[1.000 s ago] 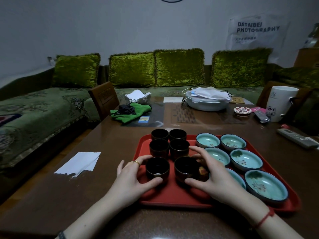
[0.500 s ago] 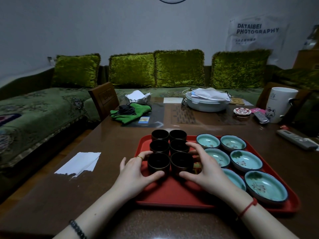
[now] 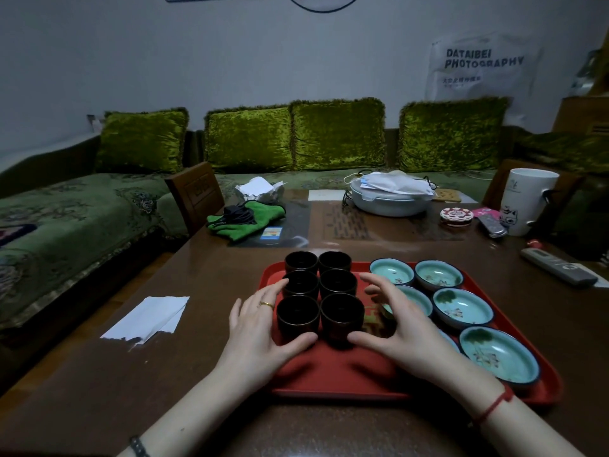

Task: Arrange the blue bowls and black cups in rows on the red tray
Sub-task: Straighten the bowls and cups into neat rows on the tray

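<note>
The brown table (image 3: 211,374) carries everything, and the red tray (image 3: 339,374) sits by its near edge, towards the right. At the table's far edge stands a pale lidded dish (image 3: 389,202) with face masks on its lid. A torn sheet of paper (image 3: 148,315) lies near the left edge, a white mug (image 3: 527,199) stands at the far right corner, and a green cloth (image 3: 247,222) lies at the far left with a dark cable bundled on it.

The left hand (image 3: 257,331) lies over the tray's left edge, wide and relaxed. Its fingers run along the left side of the cups and its thumb (image 3: 301,340) touches the foot of the near-left cup. The right hand (image 3: 405,331) is over the middle of the tray, arched and spread wide, holding nothing. Its thumb (image 3: 359,339) reaches the foot of the near-right cup, and its fingers stand apart from the cups with bare tray showing between.

The blue bowls (image 3: 461,306) fill the tray's right half in two rows running from far edge to near edge; the right hand hides parts of two. A grey remote (image 3: 557,267) lies near the table's right edge. The black cups (image 3: 337,282), six, stand upright in the tray's left half, two across and three deep, packed close. A gold ring (image 3: 266,304) is on the left hand
</note>
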The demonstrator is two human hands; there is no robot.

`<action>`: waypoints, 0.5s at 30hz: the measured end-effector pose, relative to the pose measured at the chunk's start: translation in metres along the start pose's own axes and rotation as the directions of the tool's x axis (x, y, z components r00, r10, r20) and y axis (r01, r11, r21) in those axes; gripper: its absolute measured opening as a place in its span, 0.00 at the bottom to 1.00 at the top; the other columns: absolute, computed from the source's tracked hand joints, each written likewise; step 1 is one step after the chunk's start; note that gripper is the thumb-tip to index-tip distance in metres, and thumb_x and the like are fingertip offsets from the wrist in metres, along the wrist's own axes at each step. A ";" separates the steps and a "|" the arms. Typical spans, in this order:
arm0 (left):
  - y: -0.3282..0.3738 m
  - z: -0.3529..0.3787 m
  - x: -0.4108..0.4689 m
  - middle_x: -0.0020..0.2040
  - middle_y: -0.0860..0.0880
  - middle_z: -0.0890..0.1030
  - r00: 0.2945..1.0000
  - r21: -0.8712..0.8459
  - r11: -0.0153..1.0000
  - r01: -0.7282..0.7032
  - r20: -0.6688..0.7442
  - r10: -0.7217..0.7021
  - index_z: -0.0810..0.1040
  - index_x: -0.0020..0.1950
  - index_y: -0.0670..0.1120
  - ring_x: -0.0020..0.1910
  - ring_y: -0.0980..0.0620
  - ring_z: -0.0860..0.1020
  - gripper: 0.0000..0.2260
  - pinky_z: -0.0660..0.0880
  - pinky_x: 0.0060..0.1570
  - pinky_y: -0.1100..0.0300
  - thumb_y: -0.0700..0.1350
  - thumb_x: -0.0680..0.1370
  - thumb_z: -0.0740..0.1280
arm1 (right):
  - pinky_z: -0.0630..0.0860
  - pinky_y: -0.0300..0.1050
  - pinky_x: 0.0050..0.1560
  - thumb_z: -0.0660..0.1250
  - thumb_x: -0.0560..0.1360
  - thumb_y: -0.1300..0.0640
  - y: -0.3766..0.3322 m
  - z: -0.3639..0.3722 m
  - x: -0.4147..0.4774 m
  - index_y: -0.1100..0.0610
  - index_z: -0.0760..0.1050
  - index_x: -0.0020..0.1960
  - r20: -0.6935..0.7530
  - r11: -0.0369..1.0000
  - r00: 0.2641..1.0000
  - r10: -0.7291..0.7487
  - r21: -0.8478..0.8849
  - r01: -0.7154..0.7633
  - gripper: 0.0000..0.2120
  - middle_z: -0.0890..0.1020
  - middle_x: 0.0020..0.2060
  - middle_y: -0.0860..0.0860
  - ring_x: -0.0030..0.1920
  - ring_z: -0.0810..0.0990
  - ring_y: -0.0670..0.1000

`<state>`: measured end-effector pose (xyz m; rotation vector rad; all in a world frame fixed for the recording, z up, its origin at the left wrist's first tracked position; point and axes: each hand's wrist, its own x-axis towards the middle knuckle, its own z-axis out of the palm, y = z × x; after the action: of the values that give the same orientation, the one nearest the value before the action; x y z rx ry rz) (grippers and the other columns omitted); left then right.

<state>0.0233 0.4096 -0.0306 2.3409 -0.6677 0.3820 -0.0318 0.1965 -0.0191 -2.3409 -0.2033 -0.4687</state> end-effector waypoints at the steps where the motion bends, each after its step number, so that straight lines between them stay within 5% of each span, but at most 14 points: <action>1: 0.006 0.001 -0.002 0.66 0.61 0.64 0.999 -0.002 0.999 -0.048 -0.018 0.048 0.56 0.68 0.61 0.69 0.62 0.59 0.35 0.44 0.71 0.55 0.61 0.66 0.70 | 0.59 0.19 0.53 0.75 0.62 0.49 0.001 -0.006 -0.004 0.35 0.59 0.62 -0.016 1.000 1.000 -0.005 -0.008 0.005 0.36 0.69 0.55 0.33 0.57 0.67 0.30; 4: 0.027 0.009 -0.012 0.64 0.65 0.61 0.981 -0.023 0.982 -0.188 -0.043 0.187 0.53 0.65 0.64 0.67 0.66 0.57 0.33 0.46 0.70 0.60 0.63 0.66 0.67 | 0.58 0.17 0.51 0.75 0.62 0.46 0.007 -0.027 -0.020 0.32 0.57 0.59 -0.065 0.999 0.998 0.015 -0.041 -0.018 0.35 0.65 0.54 0.28 0.55 0.62 0.22; 10: 0.063 0.042 -0.029 0.63 0.69 0.58 0.956 -0.059 0.963 -0.263 0.119 0.269 0.48 0.63 0.69 0.64 0.71 0.54 0.29 0.43 0.61 0.79 0.64 0.69 0.62 | 0.63 0.37 0.62 0.69 0.57 0.37 0.027 -0.065 -0.063 0.31 0.56 0.59 -0.116 0.979 0.980 0.160 -0.107 -0.173 0.35 0.65 0.58 0.31 0.61 0.64 0.36; 15: 0.078 0.069 -0.027 0.69 0.61 0.63 0.952 -0.067 0.974 -0.214 0.207 0.224 0.54 0.71 0.59 0.68 0.64 0.59 0.31 0.52 0.62 0.72 0.63 0.71 0.63 | 0.65 0.41 0.63 0.69 0.56 0.36 0.041 -0.079 -0.095 0.31 0.56 0.59 -0.146 0.958 0.961 0.236 -0.129 -0.255 0.35 0.66 0.58 0.36 0.61 0.65 0.39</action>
<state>-0.0360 0.3226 -0.0531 2.2919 -1.0349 0.2109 -0.1302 0.1109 -0.0292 -2.4262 0.1885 -0.5234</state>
